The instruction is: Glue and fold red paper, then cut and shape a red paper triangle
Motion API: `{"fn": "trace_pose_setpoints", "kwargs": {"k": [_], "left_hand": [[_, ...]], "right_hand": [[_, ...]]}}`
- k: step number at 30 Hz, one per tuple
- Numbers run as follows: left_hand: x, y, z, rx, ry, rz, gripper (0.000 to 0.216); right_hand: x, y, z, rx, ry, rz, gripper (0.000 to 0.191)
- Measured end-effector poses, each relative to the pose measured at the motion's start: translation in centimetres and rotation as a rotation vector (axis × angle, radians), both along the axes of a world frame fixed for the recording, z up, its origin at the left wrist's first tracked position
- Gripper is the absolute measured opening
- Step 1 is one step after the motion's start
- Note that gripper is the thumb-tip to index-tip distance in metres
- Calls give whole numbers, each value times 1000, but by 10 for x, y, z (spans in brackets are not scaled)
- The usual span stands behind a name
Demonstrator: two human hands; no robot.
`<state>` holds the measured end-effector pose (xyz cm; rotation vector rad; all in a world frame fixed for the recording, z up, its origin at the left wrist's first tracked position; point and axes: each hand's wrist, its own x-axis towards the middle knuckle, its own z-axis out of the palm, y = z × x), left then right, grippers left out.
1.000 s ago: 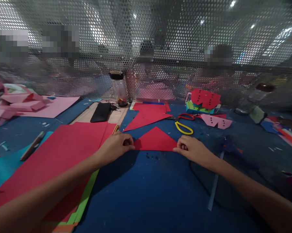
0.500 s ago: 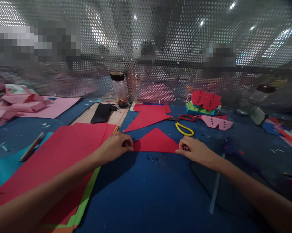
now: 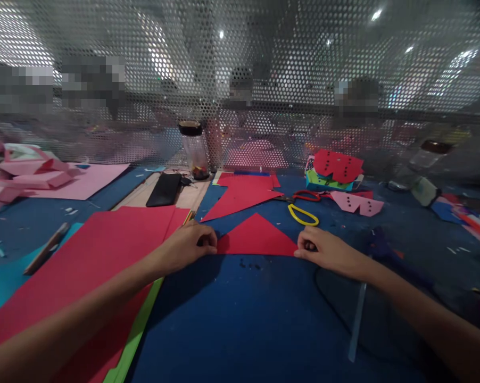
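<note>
A red paper triangle (image 3: 256, 237) lies flat on the blue table (image 3: 240, 314), its long edge toward me. My left hand (image 3: 188, 246) is closed, pinching the triangle's left corner. My right hand (image 3: 323, 250) is closed too, with its fingers pinched on the right corner. Both hands rest on the table. Just beyond the triangle lie scissors (image 3: 301, 205) with one red and one yellow handle loop.
A stack of red sheets (image 3: 84, 266) over green lies at my left. Behind are more red paper pieces (image 3: 242, 192), a black case (image 3: 164, 189), a jar (image 3: 194, 150), punched red and pink cut-outs (image 3: 339, 165) and a perforated metal screen (image 3: 240, 80). Pink paper shapes (image 3: 32, 173) sit far left.
Both hands and the triangle have slid slightly toward me and to the right in the picture; the grips on the two corners are unchanged.
</note>
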<state>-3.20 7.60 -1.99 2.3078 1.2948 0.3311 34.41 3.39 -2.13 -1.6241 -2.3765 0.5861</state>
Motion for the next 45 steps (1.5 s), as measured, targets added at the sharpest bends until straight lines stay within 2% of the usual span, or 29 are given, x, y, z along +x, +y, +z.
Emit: {"fn": "trace_pose_setpoints", "kwargs": {"k": [8, 22, 34, 36, 40, 45], "left_hand": [[-2, 3, -1, -16, -15, -44, 10], [-6, 6, -3, -60, -13, -36, 13], [-1, 0, 5, 9, 39, -37, 11], [2, -3, 7, 44, 48, -48, 11], [5, -8, 6, 90, 59, -67, 12], [7, -11, 1, 163, 67, -88, 16]], "right_hand": [[7, 2, 3, -47, -41, -21, 26], [19, 5, 11, -154, -50, -5, 27], [23, 4, 17, -159, -89, 18, 24], [22, 1, 21, -132, -77, 12, 23], [3, -8, 23, 33, 72, 36, 23], [-28, -12, 7, 122, 165, 171, 15]]}}
